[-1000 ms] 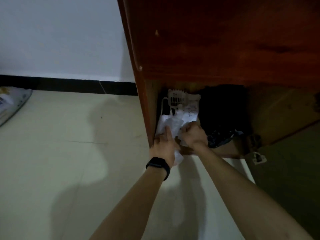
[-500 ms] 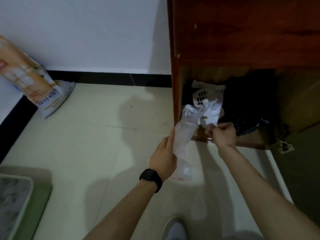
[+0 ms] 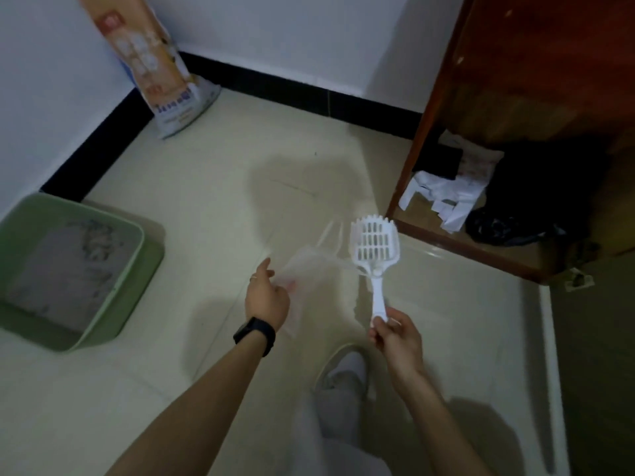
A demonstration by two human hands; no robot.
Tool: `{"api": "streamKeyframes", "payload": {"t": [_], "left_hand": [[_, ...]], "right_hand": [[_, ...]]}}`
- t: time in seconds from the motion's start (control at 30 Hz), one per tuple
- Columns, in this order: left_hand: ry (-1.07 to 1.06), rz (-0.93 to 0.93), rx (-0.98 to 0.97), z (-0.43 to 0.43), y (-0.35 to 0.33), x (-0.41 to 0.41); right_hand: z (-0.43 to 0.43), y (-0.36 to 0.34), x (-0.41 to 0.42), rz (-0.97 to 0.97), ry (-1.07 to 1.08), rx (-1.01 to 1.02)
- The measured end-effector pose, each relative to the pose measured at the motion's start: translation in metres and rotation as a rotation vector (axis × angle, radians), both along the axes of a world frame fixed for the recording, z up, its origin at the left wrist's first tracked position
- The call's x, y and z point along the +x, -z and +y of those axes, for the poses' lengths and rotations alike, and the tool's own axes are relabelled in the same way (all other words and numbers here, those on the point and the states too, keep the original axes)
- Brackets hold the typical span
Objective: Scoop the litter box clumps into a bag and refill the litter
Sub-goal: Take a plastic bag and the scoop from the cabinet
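Observation:
My right hand (image 3: 395, 338) pinches the handle end of a white slotted litter scoop (image 3: 374, 245), which points up and away from me. My left hand (image 3: 266, 298), with a black watch on the wrist, holds a thin clear plastic bag (image 3: 309, 266) that blurs in the air between the hands. A green litter box (image 3: 103, 304) with grey litter stands on the floor at the left. An orange and white litter sack (image 3: 161, 70) leans in the far corner against the wall.
A brown wooden cabinet (image 3: 429, 132) stands at the right, its low shelf holding white plastic bags (image 3: 446, 194) and black bags (image 3: 505, 228). My shoe (image 3: 343, 376) rests on the pale tiled floor below the hands. A black skirting runs along the walls.
Both hands have come out of the cabinet shelf. The right hand now holds the scoop, the left holds the clear bag, and my view has swung left to take in the litter box.

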State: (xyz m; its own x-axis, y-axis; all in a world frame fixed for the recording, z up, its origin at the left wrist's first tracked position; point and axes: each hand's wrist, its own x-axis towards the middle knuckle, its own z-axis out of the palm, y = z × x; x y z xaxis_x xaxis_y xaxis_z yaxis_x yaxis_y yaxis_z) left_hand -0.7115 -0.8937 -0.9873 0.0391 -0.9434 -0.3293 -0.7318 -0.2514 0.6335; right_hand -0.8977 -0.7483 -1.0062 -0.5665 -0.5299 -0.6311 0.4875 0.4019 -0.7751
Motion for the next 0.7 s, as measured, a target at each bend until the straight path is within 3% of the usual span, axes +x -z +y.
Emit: {"api": "streamKeyframes", "payload": {"t": [0.2,0.4,0.5,0.7], "left_hand": [[-0.108,-0.058,0.086,-0.009,0.024,0.027],[0.079,-0.321,0.147,-0.014,0.042,0.031],[0.218,-0.457,0.158,-0.013,0.039,0.026],[0.386,-0.491,0.104,-0.006,-0.002,-0.006]], "right_hand": [[-0.045,0.035,0.013,0.066,-0.299,0.163],[-0.07,0.067,0.014,0.076,-0.421,0.23],[-0.068,0.076,0.01,0.171,-0.51,0.293],[-0.054,0.019,-0.021,0.321,-0.661,0.353]]}}
